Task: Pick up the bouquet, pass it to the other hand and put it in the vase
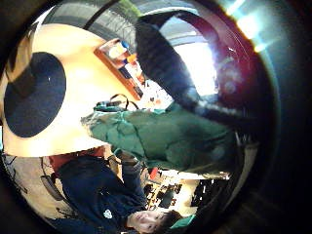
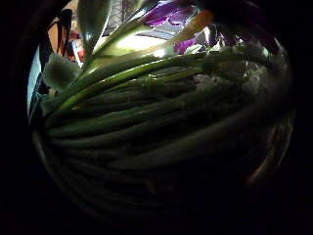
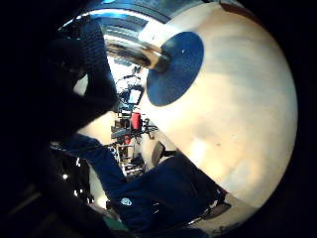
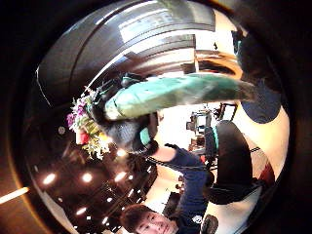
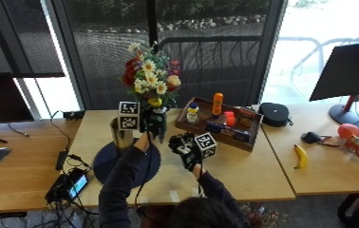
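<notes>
- The bouquet (image 5: 150,76) is up in the air above the table's far edge, heads high and stems down — red, white and yellow blooms fanned out over a tight green bundle.
- The left hand (image 5: 152,121) has its fingers curled round the stems (image 2: 146,117) low down, under the blooms; the left thumb side palm view is filled with green stalks, so they lie right against the palm.
- It looks top-heavy and light: a wide soft head on a narrow base, likely to tip if held near the bottom tip alone.
- The stalks look bendy rather than stiff, and smooth — I would take hold around the whole bundle in the lower half, never by the petals, which would likely crush or shed.
- The right hand (image 5: 185,148) hangs just beside the left and lower, nearer the person, holding nothing; its fingers look loosely curled, but I cannot tell their exact pose.
- The vase (image 5: 121,134), a tall metal-looking one, stands on a dark round mat (image 5: 127,164) just to the left of the gripping hand, toward the near-left part of the table (image 5: 255,166).
- The vase mouth is narrow, so the stems likely need to go in held close together and straight down.
- A wooden tray (image 5: 222,124) of bottles sits well to the right, at the far edge.
</notes>
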`<state>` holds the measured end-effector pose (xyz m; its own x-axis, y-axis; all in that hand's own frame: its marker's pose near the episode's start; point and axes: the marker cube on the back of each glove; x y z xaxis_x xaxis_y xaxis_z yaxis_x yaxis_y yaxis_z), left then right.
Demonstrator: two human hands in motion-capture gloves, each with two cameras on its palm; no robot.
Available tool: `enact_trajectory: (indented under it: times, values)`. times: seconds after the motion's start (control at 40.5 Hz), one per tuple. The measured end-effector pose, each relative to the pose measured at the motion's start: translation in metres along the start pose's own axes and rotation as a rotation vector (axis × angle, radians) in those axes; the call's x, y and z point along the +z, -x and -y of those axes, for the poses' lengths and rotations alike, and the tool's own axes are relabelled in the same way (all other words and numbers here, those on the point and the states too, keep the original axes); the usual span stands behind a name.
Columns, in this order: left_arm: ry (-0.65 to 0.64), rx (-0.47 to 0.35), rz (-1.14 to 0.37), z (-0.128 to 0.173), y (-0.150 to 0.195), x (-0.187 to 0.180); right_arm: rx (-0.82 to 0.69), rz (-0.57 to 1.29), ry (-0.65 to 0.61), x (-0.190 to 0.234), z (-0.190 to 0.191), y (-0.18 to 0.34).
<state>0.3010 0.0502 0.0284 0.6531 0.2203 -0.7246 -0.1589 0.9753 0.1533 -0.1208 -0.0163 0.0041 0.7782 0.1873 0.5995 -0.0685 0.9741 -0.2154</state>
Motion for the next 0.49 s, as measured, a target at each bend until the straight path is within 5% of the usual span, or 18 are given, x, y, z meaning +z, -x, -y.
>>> enact_trajectory:
  times: [0.494]
  values:
    - [-0.501,0.061,0.104,0.016,-0.127,-0.099,0.049,-0.103,-0.105,-0.030,-0.012,0.004]
